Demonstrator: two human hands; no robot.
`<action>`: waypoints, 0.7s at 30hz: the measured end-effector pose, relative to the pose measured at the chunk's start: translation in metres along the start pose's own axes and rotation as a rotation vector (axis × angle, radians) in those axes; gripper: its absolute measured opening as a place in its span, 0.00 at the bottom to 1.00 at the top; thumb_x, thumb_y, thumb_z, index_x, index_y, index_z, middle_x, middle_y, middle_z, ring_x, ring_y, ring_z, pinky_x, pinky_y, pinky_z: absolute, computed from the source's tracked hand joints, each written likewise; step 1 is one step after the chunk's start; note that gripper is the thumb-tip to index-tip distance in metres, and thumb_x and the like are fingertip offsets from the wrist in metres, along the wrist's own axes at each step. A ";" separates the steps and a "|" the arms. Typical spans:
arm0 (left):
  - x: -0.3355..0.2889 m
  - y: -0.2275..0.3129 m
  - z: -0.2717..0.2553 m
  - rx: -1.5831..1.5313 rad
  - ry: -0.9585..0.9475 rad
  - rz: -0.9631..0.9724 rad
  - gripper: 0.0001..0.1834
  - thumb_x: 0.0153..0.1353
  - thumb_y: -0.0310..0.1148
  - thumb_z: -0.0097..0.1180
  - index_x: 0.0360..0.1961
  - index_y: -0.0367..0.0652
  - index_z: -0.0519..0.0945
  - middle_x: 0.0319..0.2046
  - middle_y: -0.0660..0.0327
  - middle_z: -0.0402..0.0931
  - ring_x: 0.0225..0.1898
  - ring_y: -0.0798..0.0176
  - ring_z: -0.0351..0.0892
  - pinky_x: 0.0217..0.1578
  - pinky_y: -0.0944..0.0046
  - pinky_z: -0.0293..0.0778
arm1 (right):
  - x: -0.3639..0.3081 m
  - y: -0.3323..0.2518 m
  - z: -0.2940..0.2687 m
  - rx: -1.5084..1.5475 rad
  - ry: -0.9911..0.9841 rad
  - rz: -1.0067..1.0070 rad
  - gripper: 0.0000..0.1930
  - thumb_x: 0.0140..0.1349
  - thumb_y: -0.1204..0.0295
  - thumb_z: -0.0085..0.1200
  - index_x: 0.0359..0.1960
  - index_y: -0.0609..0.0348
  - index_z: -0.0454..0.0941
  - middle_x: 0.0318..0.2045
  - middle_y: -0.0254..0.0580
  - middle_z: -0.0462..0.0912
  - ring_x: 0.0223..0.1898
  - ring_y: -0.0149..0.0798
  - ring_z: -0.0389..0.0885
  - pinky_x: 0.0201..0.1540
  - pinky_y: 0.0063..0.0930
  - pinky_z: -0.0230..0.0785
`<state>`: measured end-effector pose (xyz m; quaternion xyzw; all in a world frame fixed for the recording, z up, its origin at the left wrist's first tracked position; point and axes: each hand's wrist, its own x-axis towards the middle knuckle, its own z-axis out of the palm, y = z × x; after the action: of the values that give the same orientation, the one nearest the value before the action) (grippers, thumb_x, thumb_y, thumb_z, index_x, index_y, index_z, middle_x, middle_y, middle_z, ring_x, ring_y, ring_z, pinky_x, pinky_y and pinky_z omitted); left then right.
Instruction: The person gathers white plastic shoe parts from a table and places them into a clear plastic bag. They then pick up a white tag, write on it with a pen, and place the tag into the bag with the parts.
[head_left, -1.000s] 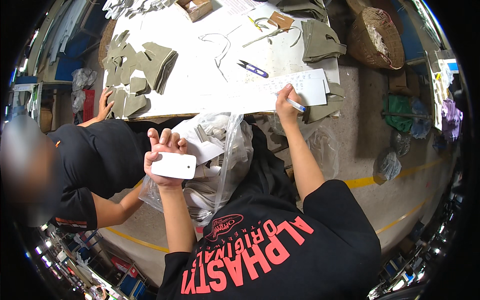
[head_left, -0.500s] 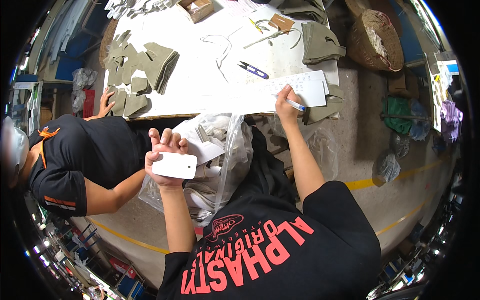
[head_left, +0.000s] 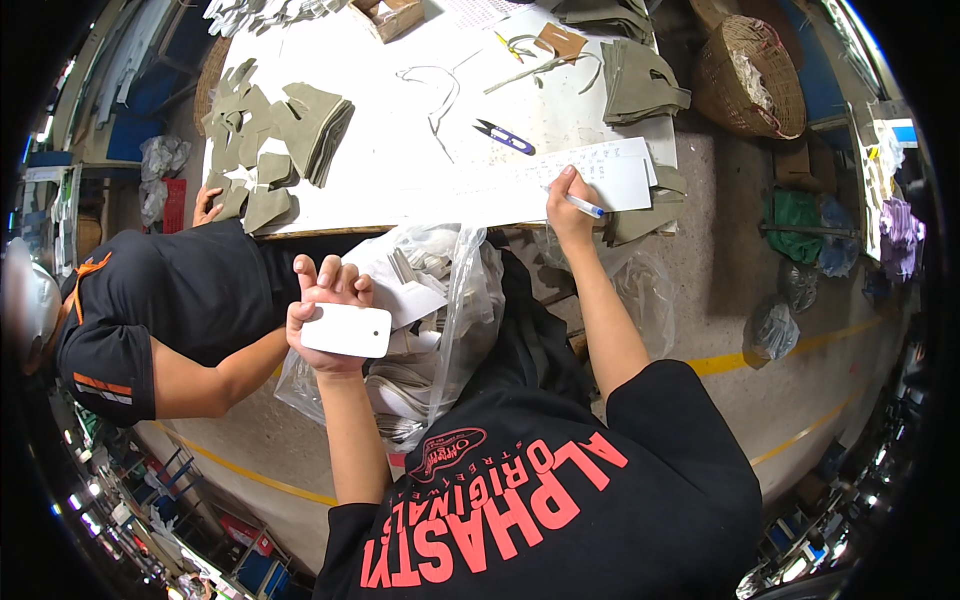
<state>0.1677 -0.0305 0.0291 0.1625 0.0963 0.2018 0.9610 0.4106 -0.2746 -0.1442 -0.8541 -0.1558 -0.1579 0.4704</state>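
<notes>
In my left hand (head_left: pixel 336 280) lies a white phone (head_left: pixel 347 330), a rounded slab with a small dark dot near one end. The thumb grips its side and the other fingers curl up beyond it, above a clear plastic bag. My right hand (head_left: pixel 567 205) pinches a white pen with a blue end (head_left: pixel 584 207). That hand rests at the table's near edge, on a paper sheet (head_left: pixel 618 187) bearing handwriting. Whether the pen's tip touches the paper is hidden by the fingers. Thread snips with purple-blue handles (head_left: pixel 505 137) lie beyond the sheet.
Olive fabric pieces are stacked at the table's left (head_left: pixel 313 125) and right (head_left: pixel 638 85). Below the near edge, a clear bag (head_left: pixel 462 330) holds paper scraps. A co-worker (head_left: pixel 190 300) leans at the left. A wicker basket (head_left: pixel 752 80) stands at the right.
Both hands keep their grips and nearly the same places. The co-worker's arm and hand at the left have shifted slightly left; the whole view has drifted a little.
</notes>
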 end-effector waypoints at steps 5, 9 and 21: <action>0.000 0.000 0.000 -0.005 -0.006 -0.003 0.26 0.51 0.25 0.56 0.53 0.55 0.71 0.38 0.65 0.65 0.43 0.64 0.66 0.56 0.57 0.67 | 0.000 0.002 0.001 0.013 -0.004 -0.007 0.20 0.78 0.70 0.43 0.23 0.62 0.69 0.14 0.54 0.71 0.17 0.59 0.74 0.22 0.48 0.66; 0.000 0.000 0.002 0.000 0.002 -0.004 0.25 0.51 0.25 0.56 0.53 0.55 0.71 0.38 0.65 0.65 0.43 0.64 0.66 0.56 0.57 0.67 | 0.000 0.003 0.002 0.006 0.007 -0.031 0.20 0.78 0.70 0.43 0.23 0.62 0.69 0.14 0.53 0.71 0.17 0.59 0.74 0.22 0.48 0.66; 0.000 0.000 -0.003 0.010 0.034 0.023 0.26 0.49 0.30 0.56 0.52 0.54 0.70 0.38 0.63 0.64 0.42 0.62 0.65 0.56 0.54 0.67 | 0.000 -0.001 0.000 -0.016 -0.005 0.008 0.20 0.78 0.70 0.43 0.23 0.62 0.69 0.13 0.53 0.71 0.16 0.59 0.74 0.22 0.48 0.66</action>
<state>0.1671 -0.0296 0.0263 0.1652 0.1117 0.2153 0.9560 0.4103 -0.2745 -0.1434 -0.8588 -0.1523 -0.1551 0.4640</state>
